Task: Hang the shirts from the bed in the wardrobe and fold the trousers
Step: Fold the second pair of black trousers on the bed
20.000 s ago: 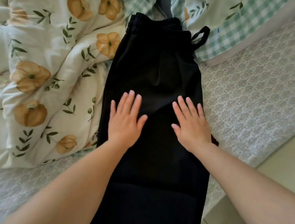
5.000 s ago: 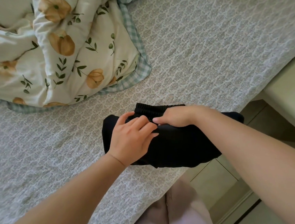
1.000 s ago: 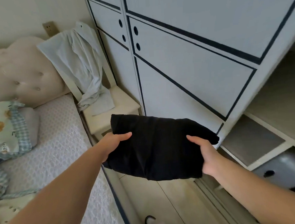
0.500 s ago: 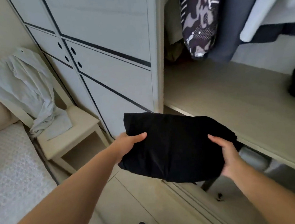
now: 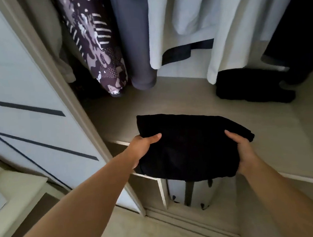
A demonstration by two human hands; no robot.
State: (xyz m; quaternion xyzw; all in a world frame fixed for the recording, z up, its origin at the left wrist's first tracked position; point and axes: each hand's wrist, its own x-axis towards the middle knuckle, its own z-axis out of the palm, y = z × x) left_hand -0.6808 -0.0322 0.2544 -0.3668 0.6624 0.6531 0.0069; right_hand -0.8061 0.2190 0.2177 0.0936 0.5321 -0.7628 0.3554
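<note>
Two hands carry the folded black trousers (image 5: pixel 190 149) at the open wardrobe: left hand (image 5: pixel 142 148) on the bundle's left end, right hand (image 5: pixel 245 153) on its right end; each thumb lies flat on top of the fabric, pointing inward, w/ the other fingers tucked beneath and out of sight, so each hand pinches the bundle btwn thumb and hidden fingers. Trousers sit over the front edge of the wardrobe shelf (image 5: pixel 188 99), far half above the board, near half overhanging; can't tell if they touch the wood. Further back on the shelf, to the right, lies a second dark folded bundle (image 5: pixel 252 86), well apart from the trousers. Above the shelf hang clothes: a purple patterned garment (image 5: pixel 97 48) on the left, a grey garment (image 5: pixel 136 45) just beside it, then pale garments (image 5: pixel 226 38) — hems near the board. Sliding door (image 5: pixel 22 86), white w/ dark stripes, stands left of the opening; a pale seat (image 5: pixel 17 193) shows at bottom left.
</note>
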